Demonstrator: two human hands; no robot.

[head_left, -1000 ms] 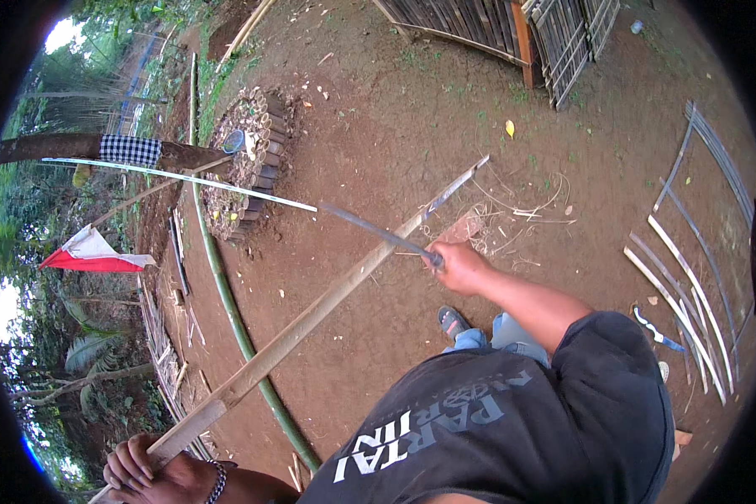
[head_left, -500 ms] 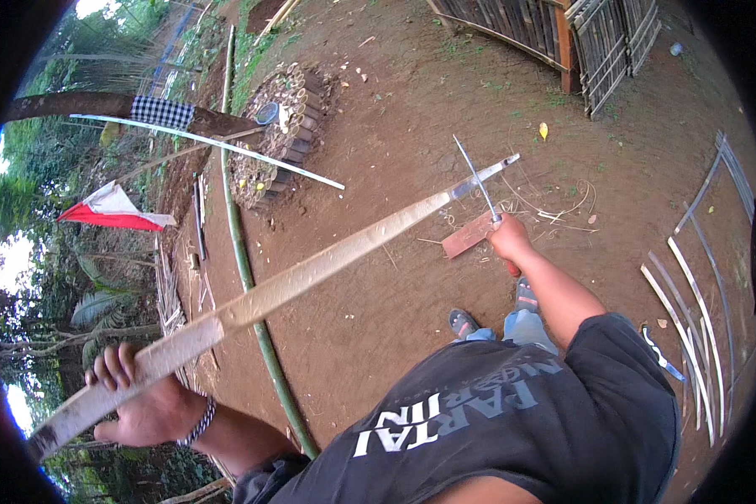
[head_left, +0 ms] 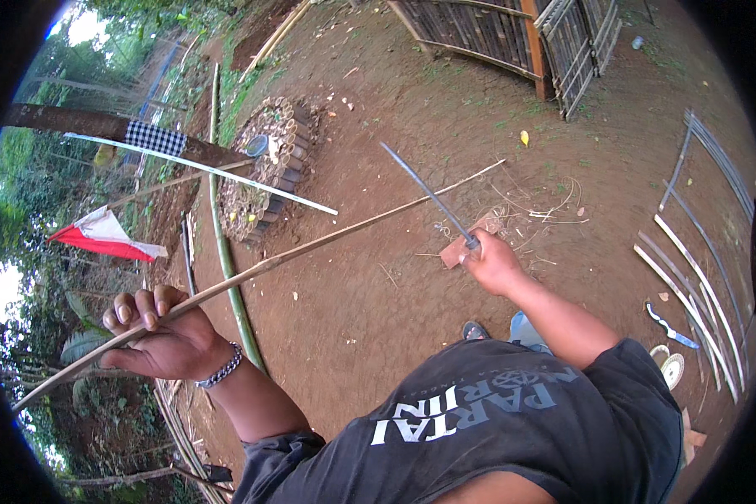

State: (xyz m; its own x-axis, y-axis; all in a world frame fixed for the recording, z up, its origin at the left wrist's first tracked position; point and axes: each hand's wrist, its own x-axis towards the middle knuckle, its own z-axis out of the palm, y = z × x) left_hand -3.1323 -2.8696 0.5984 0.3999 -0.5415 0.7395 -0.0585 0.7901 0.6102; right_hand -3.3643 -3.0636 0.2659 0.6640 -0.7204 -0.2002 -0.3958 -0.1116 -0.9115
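My left hand grips a long split bamboo strip at its near left end, the thumb below and the fingers curled over the top. The strip slants up to the right with its narrow edge toward me. My right hand is closed round the handle of a long-bladed knife. Its blade points up and left and crosses the strip near the far end; I cannot tell if they touch. Beneath the right hand a brick-red slab lies on the dirt, partly hidden, among thin curled shavings.
A green bamboo pole lies along the left. Behind it stand a red and white flag and a leaning trunk with checked cloth. Bamboo strips and a folding saw lie right. A bamboo fence stands at the back.
The strip has turned from its broad face to its narrow edge. My left hand has risen and rolled palm-up. The knife has shifted left along the strip, its blade now looking longer.
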